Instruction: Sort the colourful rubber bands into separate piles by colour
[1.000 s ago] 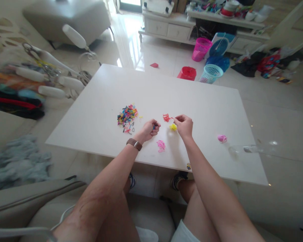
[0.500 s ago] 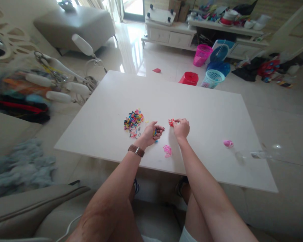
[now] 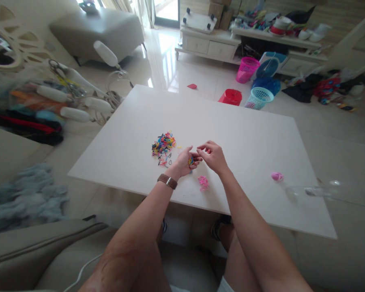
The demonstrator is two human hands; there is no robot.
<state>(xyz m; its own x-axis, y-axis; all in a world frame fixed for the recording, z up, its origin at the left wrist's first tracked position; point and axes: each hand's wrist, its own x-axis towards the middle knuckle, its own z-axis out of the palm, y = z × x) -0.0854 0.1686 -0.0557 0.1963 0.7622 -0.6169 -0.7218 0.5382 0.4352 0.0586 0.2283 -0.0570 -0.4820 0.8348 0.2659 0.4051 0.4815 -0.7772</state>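
Note:
My left hand (image 3: 185, 163), palm up and cupped, holds several small coloured clips (image 3: 190, 161), with yellow and blue showing. Over its fingertips is my right hand (image 3: 213, 156), fingers bent and thumb close to the index finger. What those fingertips hold, if anything, is too small to make out. A few red clips (image 3: 209, 151) show through the gap between the right fingers, mostly hidden. Left of my hands a mixed heap of coloured clips (image 3: 163, 144) lies on the white table (image 3: 231, 125). A small pile of pink clips (image 3: 203, 183) sits nearer me, below the hands.
Toward the table's right side lie a pink bundle (image 3: 277, 177) and a clear plastic bottle (image 3: 312, 191) on its side. Beyond the far edge, a red bin (image 3: 232, 97) and a light blue basket (image 3: 259, 98) stand on the floor. A white lamp (image 3: 105, 52) is at the left.
My right hand has moved left from the red clips to the left hand's fingertips. The left hand stays cupped around its clips. The whole view has shifted slightly.

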